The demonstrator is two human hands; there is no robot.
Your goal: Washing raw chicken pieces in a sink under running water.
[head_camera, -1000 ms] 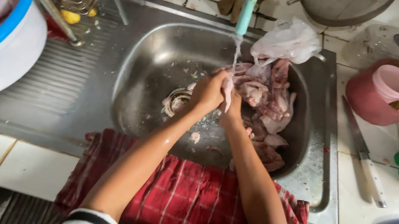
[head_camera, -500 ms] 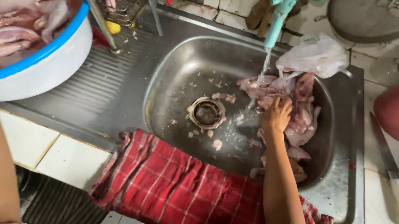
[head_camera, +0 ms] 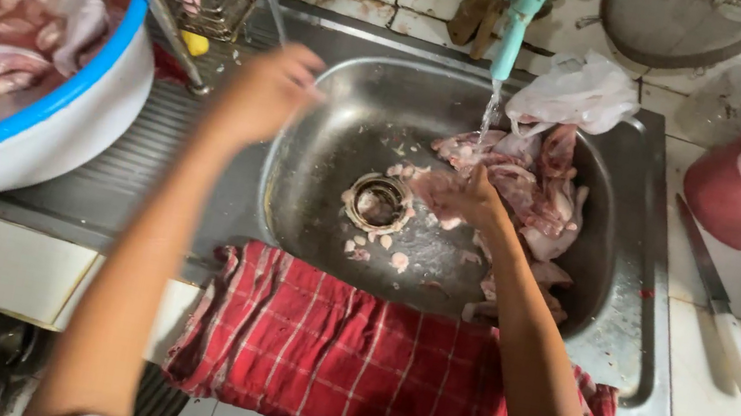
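A red checked cloth (head_camera: 362, 369) drapes the steel sink (head_camera: 616, 312) edge. The right hand (head_camera: 473, 201) clenches a slick pink meat piece (head_camera: 430, 186) (long axis leftward) in the basin; the left hand (head_camera: 264, 93) hovers, loosely curled, empty.

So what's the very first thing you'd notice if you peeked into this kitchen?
Probably the pile of raw meat in the steel sink, with the right hand on a piece under the thin stream from the teal tap. Next, the big blue-rimmed bowl at far left, full of more meat in reddish water, with the left hand in the air between it and the sink. A red checked cloth hangs over the front edge.
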